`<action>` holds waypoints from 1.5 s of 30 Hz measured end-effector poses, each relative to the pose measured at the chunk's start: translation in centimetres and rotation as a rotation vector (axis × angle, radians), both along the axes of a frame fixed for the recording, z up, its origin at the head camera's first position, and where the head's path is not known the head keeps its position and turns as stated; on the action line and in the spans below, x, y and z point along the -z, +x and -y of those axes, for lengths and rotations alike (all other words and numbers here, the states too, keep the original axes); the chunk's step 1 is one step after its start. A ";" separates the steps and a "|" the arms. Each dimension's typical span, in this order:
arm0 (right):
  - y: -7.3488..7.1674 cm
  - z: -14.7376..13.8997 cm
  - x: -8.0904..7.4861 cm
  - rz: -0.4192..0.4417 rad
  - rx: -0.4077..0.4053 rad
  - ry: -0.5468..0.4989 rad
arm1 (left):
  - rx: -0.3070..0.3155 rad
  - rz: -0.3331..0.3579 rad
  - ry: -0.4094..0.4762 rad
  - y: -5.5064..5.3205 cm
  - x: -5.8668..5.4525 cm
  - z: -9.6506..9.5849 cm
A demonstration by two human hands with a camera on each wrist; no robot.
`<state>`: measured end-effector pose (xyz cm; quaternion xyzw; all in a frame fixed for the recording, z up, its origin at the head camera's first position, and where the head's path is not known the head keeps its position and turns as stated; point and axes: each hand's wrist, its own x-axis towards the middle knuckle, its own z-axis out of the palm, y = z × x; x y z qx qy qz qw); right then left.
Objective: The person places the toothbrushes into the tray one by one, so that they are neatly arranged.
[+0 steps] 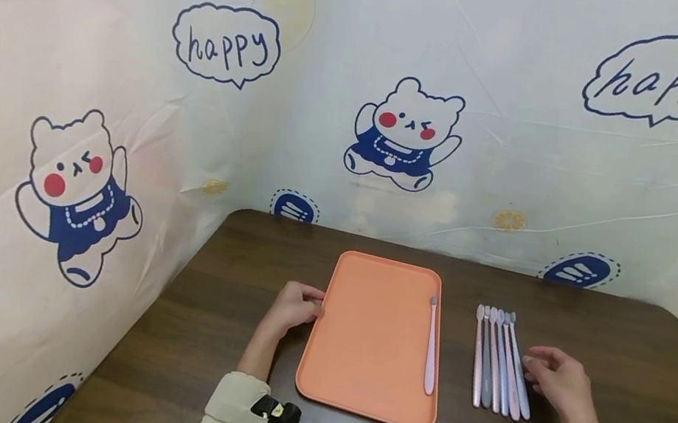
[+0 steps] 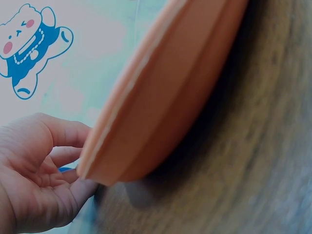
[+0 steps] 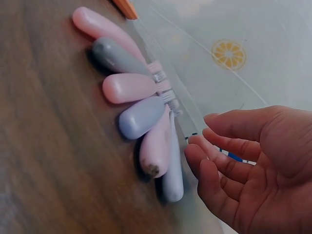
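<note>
An orange tray [image 1: 372,337] lies on the table, and my left hand [image 1: 298,307] pinches its left rim. In the left wrist view the fingers and thumb meet at the tray's edge [image 2: 141,112]. One pink toothbrush [image 1: 431,354] lies along the right side of the tray, bristles toward the back. Right of the tray, several toothbrushes [image 1: 498,365] in pink, grey and bluish tones lie side by side in a row. My right hand [image 1: 560,379] is just beside the rightmost bluish toothbrush [image 3: 173,165], fingers loosely curled with nothing held.
The dark brown wooden table [image 1: 183,380] ends at a fabric backdrop [image 1: 512,143] printed with bears and "happy" bubbles. Black wrist cameras sit on both sleeves, the left camera [image 1: 287,416] near the tray's front left corner.
</note>
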<state>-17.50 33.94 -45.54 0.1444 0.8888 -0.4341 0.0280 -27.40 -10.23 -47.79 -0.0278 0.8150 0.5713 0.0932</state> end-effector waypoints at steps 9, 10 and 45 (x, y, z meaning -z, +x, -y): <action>-0.1 -0.4 0.6 0.025 0.006 -0.002 | 0.010 -0.003 0.018 0.0 0.2 0.0; -0.1 -0.4 0.6 0.030 0.006 -0.004 | 0.012 -0.007 0.019 0.0 0.2 0.0; -0.6 0.4 0.8 0.111 0.045 0.072 | 0.010 0.009 0.032 0.1 0.1 0.0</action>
